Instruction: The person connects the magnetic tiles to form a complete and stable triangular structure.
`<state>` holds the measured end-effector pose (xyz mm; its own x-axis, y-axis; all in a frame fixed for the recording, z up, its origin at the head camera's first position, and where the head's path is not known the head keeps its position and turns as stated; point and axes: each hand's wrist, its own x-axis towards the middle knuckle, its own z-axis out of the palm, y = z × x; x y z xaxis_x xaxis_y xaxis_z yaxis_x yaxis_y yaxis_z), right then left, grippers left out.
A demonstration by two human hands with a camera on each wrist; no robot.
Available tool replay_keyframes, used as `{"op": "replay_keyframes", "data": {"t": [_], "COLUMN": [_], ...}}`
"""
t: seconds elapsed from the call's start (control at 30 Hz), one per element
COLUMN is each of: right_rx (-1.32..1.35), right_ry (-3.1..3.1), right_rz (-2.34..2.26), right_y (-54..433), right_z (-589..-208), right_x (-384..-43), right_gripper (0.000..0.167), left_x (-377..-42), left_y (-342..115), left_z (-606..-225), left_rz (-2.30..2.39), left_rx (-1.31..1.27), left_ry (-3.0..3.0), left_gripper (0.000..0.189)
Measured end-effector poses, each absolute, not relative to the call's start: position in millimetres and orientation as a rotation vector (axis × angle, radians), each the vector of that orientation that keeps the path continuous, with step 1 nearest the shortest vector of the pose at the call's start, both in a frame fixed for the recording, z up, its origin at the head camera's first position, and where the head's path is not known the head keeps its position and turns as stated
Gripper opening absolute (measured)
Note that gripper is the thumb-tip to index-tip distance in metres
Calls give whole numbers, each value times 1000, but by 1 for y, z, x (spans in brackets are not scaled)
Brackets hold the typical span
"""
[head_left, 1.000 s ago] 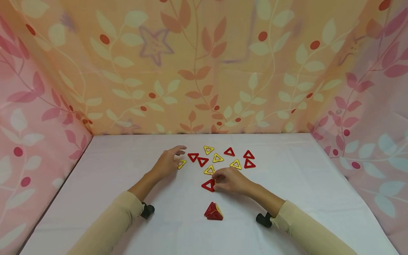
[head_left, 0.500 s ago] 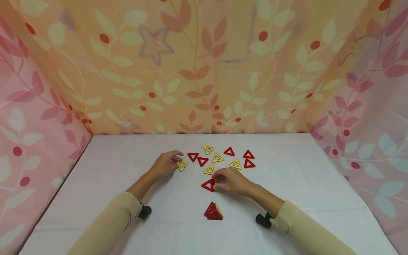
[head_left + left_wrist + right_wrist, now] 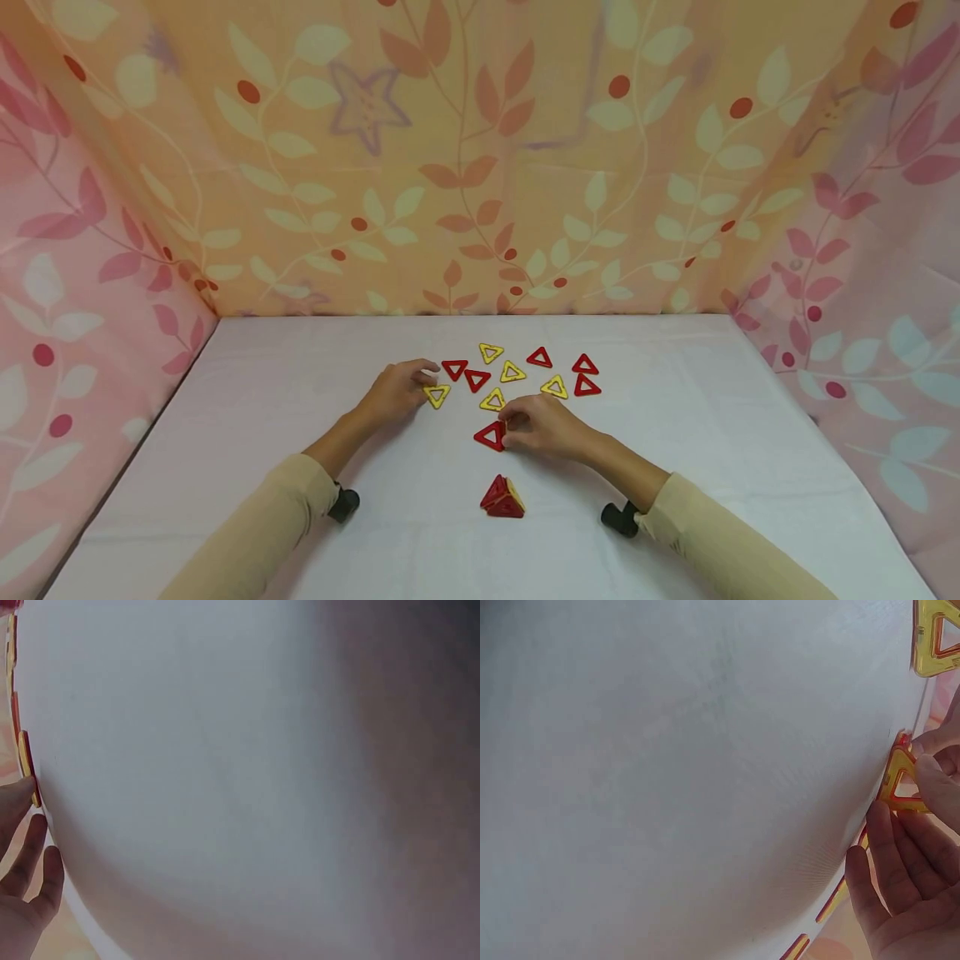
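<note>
My right hand [image 3: 551,425] pinches a yellow triangular magnetic tile [image 3: 889,784] between thumb and fingers. This tile stands upright at the right edge of a red triangular tile [image 3: 483,437] lying on the table. Farther left, my left hand [image 3: 395,393] holds another yellow triangular tile [image 3: 437,402] by its edge; the thumb lies against it in the left wrist view. Nearer to me stands a small pyramid [image 3: 504,504] of joined red and yellow tiles. Its yellow face [image 3: 926,664] shows at the top right of the right wrist view.
Several loose red and yellow triangular tiles lie beyond my hands on the white-covered table [image 3: 300,533], among them a red one [image 3: 476,388] and a yellow one [image 3: 491,410]. Patterned curtains [image 3: 480,250] hang behind the table and at both sides.
The left hand's yellow tile has come out from behind the fingers, shifted right and slightly nearer to me, and turned a little. My right hand and its tile have stayed in place.
</note>
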<state>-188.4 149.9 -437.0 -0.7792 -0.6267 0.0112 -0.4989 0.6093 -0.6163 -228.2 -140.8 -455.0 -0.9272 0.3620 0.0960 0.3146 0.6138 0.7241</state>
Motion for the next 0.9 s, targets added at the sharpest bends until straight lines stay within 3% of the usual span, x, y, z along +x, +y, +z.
{"op": "replay_keyframes", "data": {"t": [0.9], "right_rx": [-921], "right_ry": [2620], "right_rz": [-893], "right_y": [150], "right_z": [-437], "right_x": [-191], "right_gripper": [29], "left_x": [-211], "left_y": [-106], "left_z": [-451], "left_rz": [1173], "left_rx": [740], "left_ry": [2674], "left_gripper": [37]}}
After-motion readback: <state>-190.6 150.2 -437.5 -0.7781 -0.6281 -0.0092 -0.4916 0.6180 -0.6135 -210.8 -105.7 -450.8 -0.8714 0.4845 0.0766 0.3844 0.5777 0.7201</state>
